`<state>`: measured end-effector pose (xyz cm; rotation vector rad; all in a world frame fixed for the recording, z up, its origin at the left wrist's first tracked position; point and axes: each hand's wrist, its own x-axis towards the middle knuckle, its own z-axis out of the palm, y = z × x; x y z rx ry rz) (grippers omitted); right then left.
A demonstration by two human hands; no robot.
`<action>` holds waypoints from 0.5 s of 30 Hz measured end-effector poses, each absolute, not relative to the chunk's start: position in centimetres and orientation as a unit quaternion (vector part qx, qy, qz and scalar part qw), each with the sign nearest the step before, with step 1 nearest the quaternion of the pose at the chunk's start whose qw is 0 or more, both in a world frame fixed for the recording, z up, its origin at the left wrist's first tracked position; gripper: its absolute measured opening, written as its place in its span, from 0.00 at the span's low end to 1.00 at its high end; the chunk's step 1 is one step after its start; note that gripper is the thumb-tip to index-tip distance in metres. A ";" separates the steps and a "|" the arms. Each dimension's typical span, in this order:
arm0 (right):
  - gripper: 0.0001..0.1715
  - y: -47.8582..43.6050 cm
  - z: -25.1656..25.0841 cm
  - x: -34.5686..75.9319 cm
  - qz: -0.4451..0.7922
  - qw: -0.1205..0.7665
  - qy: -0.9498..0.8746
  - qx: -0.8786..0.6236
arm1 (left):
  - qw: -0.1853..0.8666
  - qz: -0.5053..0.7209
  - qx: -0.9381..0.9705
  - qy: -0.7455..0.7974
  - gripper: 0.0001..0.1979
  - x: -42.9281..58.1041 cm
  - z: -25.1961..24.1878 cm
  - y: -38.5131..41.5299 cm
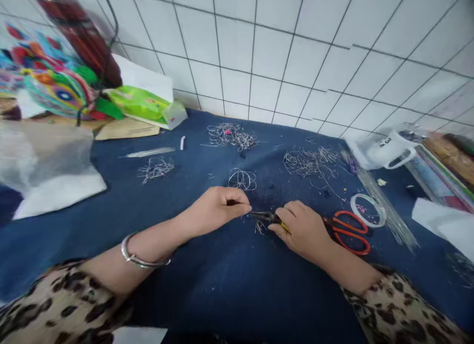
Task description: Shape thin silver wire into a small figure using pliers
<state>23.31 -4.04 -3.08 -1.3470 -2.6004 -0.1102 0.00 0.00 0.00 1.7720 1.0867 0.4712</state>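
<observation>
My right hand [301, 230] is closed round a pair of pliers [264, 215] with dark jaws and a touch of yellow on the handle. The jaws point left and reach almost to the fingertips of my left hand [218, 210]. Thumb and forefinger of that hand are pinched together; what sits between them is too small to make out, though a thin bit shows near the tips. Below the jaws lies a small bunch of short wires [261, 228]. Just beyond my left hand is a loose coil of silvery wire [242, 179].
Red-handled scissors [351, 230] lie right of my right hand, beside a round clear dish [368, 210] with pink beads. Long straight wires [388, 206] and a white mug [394, 149] are farther right. Tangled wire heaps [231, 136] sit toward the tiled wall [237, 53].
</observation>
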 end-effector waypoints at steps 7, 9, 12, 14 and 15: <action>0.20 -4.3 -2.8 23.9 -0.147 0.138 -0.884 -0.421 | 0.574 0.213 0.651 0.449 0.09 0.2 0.1 -0.1; 0.21 -4.4 -2.6 23.9 -0.187 0.141 -0.884 -0.404 | 0.602 0.230 0.620 0.448 0.09 0.2 -0.1 0.0; 0.21 -4.6 -2.5 23.9 -0.229 0.141 -0.885 -0.380 | 0.625 0.245 0.589 0.450 0.10 0.3 -0.5 0.0; 0.21 -4.7 -2.4 23.8 -0.246 0.138 -0.885 -0.370 | 0.640 0.248 0.573 0.449 0.09 0.3 -0.7 0.0; 0.21 -4.7 -2.4 23.8 -0.253 0.137 -0.885 -0.366 | 0.648 0.248 0.564 0.447 0.09 0.3 -0.9 -0.1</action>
